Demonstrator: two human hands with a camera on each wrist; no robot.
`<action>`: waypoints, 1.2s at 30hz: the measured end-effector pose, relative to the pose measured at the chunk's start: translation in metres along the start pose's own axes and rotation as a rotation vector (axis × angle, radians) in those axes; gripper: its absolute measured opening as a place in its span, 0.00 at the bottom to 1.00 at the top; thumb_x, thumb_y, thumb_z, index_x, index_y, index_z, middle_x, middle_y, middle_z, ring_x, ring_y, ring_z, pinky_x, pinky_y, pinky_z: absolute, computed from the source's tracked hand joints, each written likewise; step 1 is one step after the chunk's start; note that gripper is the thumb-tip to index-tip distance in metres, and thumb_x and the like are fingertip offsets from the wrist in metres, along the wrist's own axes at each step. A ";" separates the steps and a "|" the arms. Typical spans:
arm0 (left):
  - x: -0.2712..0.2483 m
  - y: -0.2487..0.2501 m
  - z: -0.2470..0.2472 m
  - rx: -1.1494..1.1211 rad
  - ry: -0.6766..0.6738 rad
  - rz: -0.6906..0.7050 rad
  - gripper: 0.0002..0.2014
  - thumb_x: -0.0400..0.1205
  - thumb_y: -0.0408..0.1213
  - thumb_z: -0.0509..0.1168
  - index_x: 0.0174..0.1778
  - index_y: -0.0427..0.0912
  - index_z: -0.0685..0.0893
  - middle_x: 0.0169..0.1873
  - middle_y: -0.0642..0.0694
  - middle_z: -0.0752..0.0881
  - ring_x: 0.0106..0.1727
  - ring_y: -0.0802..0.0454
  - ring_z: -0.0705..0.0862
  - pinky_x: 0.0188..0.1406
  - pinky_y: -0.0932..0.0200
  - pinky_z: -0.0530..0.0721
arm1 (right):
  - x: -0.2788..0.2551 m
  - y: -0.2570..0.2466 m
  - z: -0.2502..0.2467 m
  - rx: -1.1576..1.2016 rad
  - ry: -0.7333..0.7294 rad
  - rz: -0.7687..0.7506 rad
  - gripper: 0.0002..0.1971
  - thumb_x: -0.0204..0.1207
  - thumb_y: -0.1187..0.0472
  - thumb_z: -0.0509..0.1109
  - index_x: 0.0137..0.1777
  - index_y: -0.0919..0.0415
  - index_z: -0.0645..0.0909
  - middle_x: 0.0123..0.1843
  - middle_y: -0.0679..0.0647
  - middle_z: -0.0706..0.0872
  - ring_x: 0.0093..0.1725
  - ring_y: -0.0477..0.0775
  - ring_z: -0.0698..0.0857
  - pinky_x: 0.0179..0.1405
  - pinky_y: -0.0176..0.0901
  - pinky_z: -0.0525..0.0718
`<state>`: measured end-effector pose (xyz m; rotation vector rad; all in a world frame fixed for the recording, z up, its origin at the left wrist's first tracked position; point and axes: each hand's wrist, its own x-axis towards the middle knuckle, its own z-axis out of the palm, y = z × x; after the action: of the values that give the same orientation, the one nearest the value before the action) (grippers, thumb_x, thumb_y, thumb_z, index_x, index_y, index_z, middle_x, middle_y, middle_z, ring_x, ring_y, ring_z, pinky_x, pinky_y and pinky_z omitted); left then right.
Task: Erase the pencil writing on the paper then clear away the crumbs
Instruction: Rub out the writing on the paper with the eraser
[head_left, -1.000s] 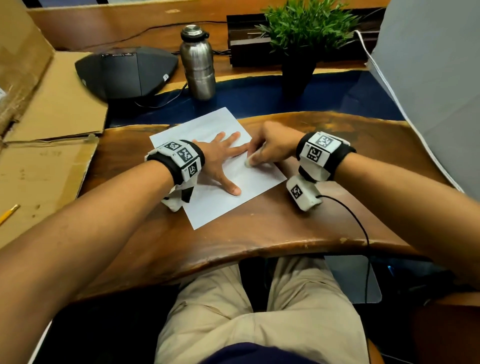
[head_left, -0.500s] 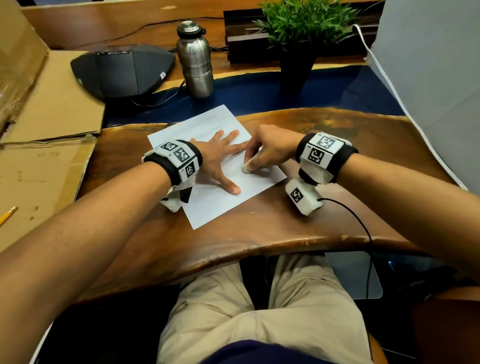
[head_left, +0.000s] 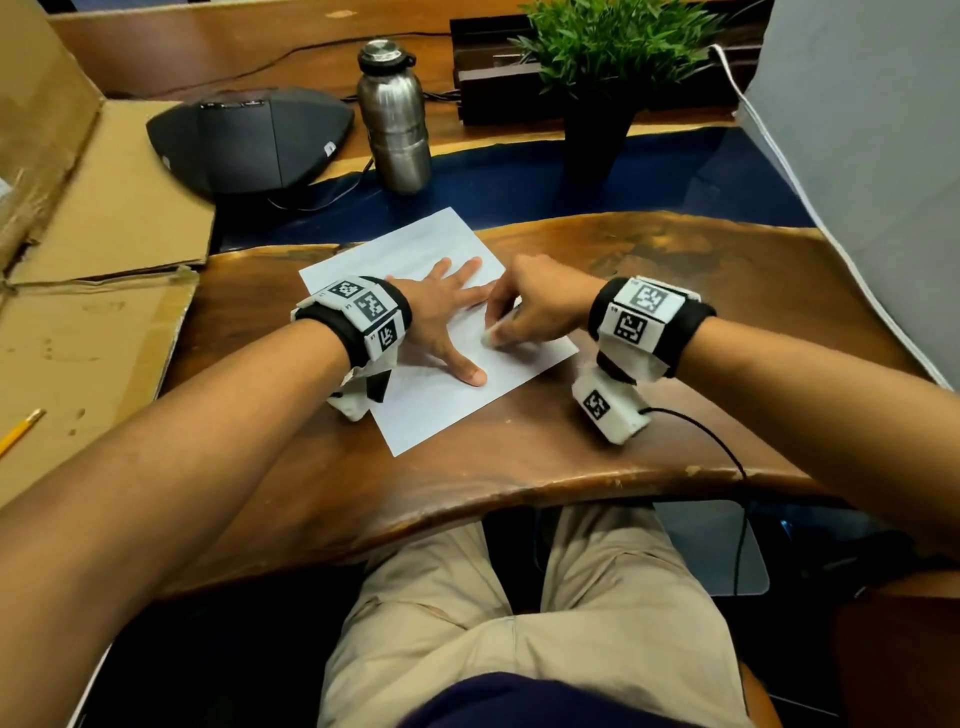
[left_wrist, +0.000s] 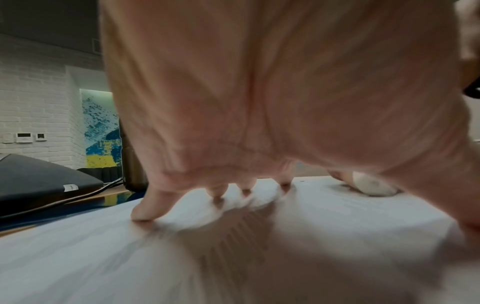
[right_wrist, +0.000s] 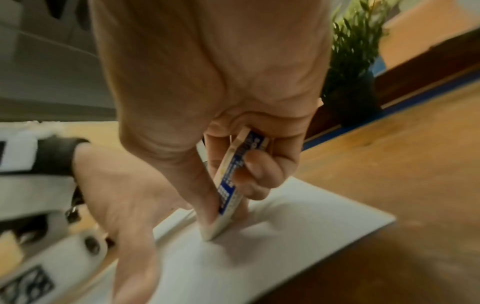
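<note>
1. Change since the earlier frame: our right hand (head_left: 540, 306) has drawn the eraser (head_left: 490, 338) nearer our body along the paper (head_left: 441, 415); our left hand (head_left: 441, 317) has stayed where it was.
2. Left hand: spread flat, fingers straight, pressing the paper onto the counter (head_left: 675, 270).
3. Right hand: thumb and fingers pinching the eraser, which stands tilted with its white tip touching the paper just beside the left hand's thumb.
4. Paper: lies under both hands, skewed on the counter. No pencil writing or crumbs can be made out in any view.
5. Step in hand, as we judge it: rubbing out. We should stroke away from the holding hand so the sheet does not buckle, keep pressure moderate, and keep the left hand near the tip.
6. Right wrist view only: the eraser's blue printed sleeve (right_wrist: 233, 181) and the pinch itself.
7. Left wrist view only: the left fingertips (left_wrist: 141, 214) planted on the sheet, with the eraser's rounded white tip (left_wrist: 374, 187) beyond them.
8. Head view only: a yellow pencil (head_left: 21, 431) lying well to the left of the left hand.
</note>
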<state>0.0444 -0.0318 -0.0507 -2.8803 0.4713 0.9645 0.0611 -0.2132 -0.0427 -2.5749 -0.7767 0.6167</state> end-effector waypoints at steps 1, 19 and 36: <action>0.000 0.001 -0.001 0.001 -0.005 0.002 0.68 0.51 0.80 0.68 0.81 0.72 0.34 0.83 0.59 0.27 0.85 0.47 0.30 0.75 0.17 0.50 | 0.001 0.001 -0.002 0.008 -0.001 0.017 0.09 0.71 0.51 0.81 0.47 0.53 0.93 0.43 0.47 0.92 0.45 0.46 0.87 0.35 0.33 0.79; 0.005 -0.003 0.003 0.010 0.008 0.027 0.68 0.50 0.83 0.67 0.81 0.73 0.34 0.83 0.60 0.28 0.85 0.47 0.31 0.75 0.17 0.51 | 0.001 0.002 -0.005 0.088 0.138 0.124 0.09 0.70 0.52 0.82 0.45 0.56 0.93 0.40 0.50 0.91 0.41 0.47 0.86 0.29 0.32 0.78; 0.006 -0.002 0.004 -0.006 0.019 0.019 0.68 0.47 0.84 0.65 0.81 0.73 0.35 0.83 0.60 0.28 0.85 0.48 0.30 0.74 0.16 0.48 | 0.000 -0.002 -0.004 0.116 0.157 0.147 0.10 0.70 0.52 0.83 0.45 0.58 0.93 0.44 0.54 0.93 0.41 0.48 0.87 0.37 0.39 0.85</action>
<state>0.0469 -0.0304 -0.0576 -2.8976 0.4983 0.9442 0.0624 -0.2121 -0.0388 -2.5520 -0.4889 0.4795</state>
